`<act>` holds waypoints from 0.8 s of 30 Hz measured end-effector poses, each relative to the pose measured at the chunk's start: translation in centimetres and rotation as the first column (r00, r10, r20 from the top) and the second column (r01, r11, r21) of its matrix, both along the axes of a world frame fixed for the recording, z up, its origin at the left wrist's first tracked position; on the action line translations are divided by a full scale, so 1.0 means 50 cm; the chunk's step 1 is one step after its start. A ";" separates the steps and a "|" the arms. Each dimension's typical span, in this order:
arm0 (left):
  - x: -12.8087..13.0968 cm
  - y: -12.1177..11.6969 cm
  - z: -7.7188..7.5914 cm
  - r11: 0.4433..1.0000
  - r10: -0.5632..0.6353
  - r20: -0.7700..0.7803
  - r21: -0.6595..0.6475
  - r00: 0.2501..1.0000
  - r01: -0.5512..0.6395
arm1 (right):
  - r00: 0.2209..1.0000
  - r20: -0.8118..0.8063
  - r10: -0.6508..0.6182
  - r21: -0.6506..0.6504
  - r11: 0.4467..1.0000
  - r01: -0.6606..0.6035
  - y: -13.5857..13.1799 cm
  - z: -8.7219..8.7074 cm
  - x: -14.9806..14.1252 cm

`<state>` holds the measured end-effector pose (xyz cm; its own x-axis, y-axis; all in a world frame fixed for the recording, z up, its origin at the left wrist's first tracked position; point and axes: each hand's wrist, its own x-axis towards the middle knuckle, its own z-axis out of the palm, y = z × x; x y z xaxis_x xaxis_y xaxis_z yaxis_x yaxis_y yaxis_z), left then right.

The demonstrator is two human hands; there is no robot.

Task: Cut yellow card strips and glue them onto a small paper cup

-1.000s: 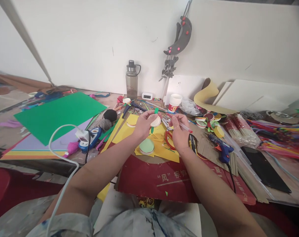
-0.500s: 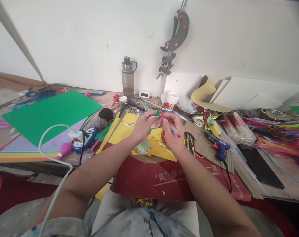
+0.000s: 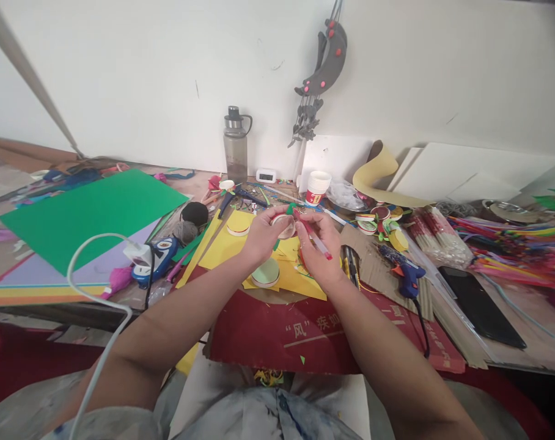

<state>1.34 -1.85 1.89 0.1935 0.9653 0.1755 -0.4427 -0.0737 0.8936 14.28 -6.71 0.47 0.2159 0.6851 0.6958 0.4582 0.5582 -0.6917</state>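
My left hand [image 3: 263,237] is closed on a small round disc [image 3: 284,226] with a pale face and a reddish rim. A bit of green paper [image 3: 290,209] shows at the disc's top edge, beside my fingertips. Between the fingers of my right hand [image 3: 321,244] is a pen [image 3: 318,241] with a clear barrel and a red end, its other end close to the disc. Below my hands a pale green round disc [image 3: 265,272] lies on yellow paper [image 3: 305,285]. Another round disc [image 3: 238,227] rests on yellow paper to the left.
A red cardboard sheet [image 3: 259,333] covers the table's front edge. On the right lie a utility knife [image 3: 351,266], a blue glue gun [image 3: 410,275] and a black phone [image 3: 481,305]. A paper cup [image 3: 318,186] and a bottle [image 3: 236,146] stand behind. A white cable [image 3: 98,366] crosses at left.
The pen in my right hand has shifted its angle slightly near the disc. The whole view has moved a little; my left hand keeps hold of the disc.
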 end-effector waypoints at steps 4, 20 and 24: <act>-0.003 -0.001 0.000 1.000 0.011 -0.026 0.021 1.000 -0.011 | 0.999 0.033 -0.028 0.014 1.000 0.028 -0.003 0.008 -0.001; 0.000 0.000 -0.002 0.999 0.012 -0.033 0.036 0.999 -0.011 | 0.996 0.070 -0.053 0.034 0.998 0.050 -0.006 0.015 -0.001; 0.000 0.002 -0.005 0.999 0.011 -0.039 0.035 0.999 -0.010 | 0.994 0.091 -0.055 0.043 0.998 0.052 -0.007 0.016 0.000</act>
